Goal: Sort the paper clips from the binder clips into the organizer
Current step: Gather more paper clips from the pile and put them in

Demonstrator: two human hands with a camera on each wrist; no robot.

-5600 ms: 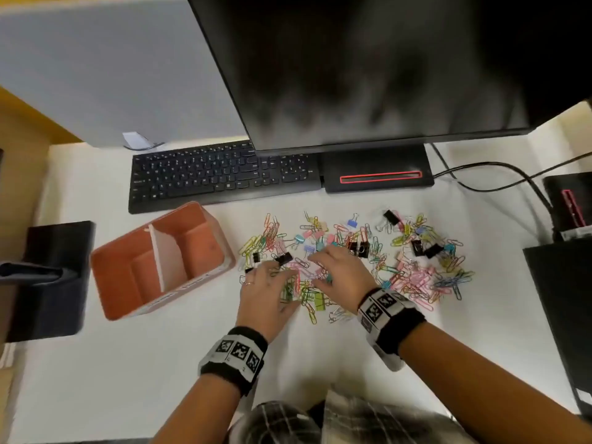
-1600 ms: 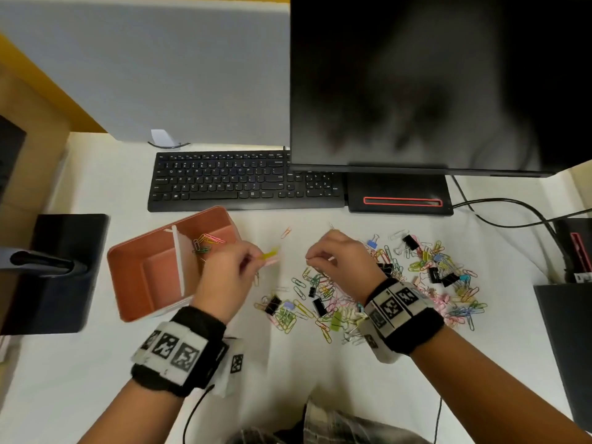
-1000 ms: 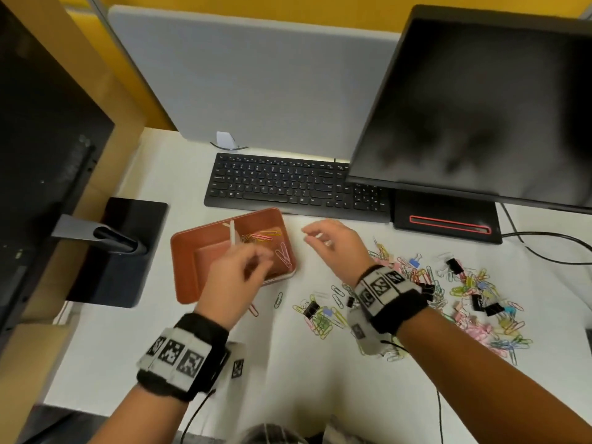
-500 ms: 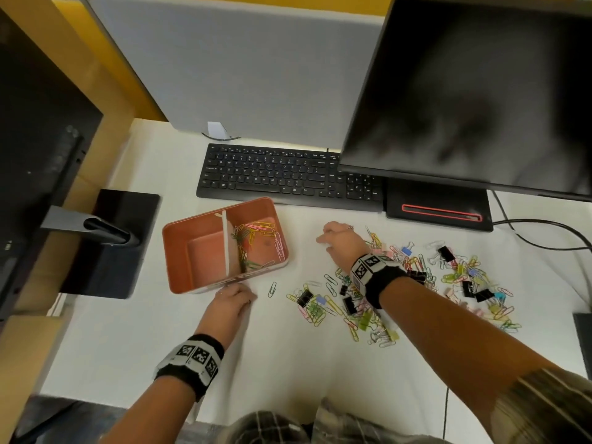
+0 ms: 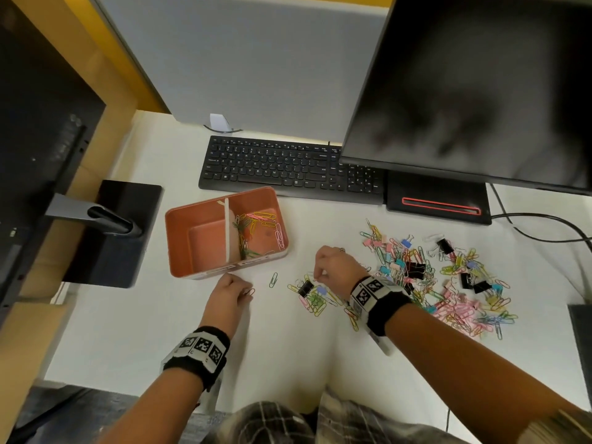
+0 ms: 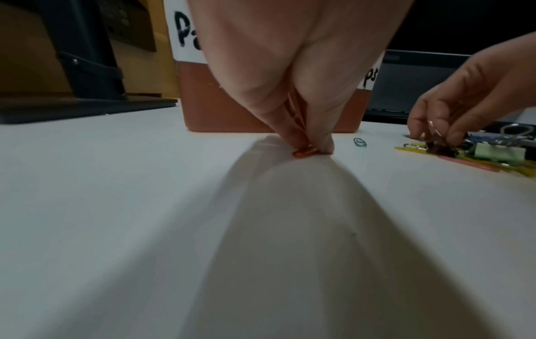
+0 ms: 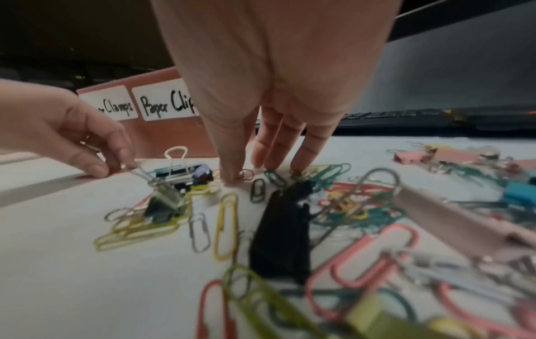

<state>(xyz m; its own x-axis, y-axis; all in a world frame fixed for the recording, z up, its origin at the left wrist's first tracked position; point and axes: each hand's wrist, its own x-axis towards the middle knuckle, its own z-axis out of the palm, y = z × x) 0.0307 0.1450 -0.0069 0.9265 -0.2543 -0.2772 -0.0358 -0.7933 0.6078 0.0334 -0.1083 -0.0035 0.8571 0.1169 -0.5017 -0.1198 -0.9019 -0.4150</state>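
The orange organizer [image 5: 179,248] has a white divider [image 5: 226,232]; several coloured paper clips [image 5: 259,224] lie in its right compartment, and the left one holds nothing. Just in front of it, my left hand [image 5: 248,291] pinches a red paper clip [image 6: 303,153] flat on the table between thumb and finger. My right hand [image 5: 315,278] is at the near-left edge of the mixed pile [image 5: 442,277], thumb and fingers pinching a small paper clip [image 7: 246,174]. A black binder clip [image 5: 306,287] lies right beside it.
A loose green paper clip [image 5: 273,279] lies between my hands. Labels [image 7: 167,103] on the organizer's front wall read "Paper Clips" and "Clamps". A keyboard [image 5: 288,168] and monitor [image 5: 474,91] stand behind; a black monitor base [image 5: 118,232] is to the left.
My left hand came off the organizer down to the table and took the red clip. My right hand drew back from the pile's far side to its near-left edge.
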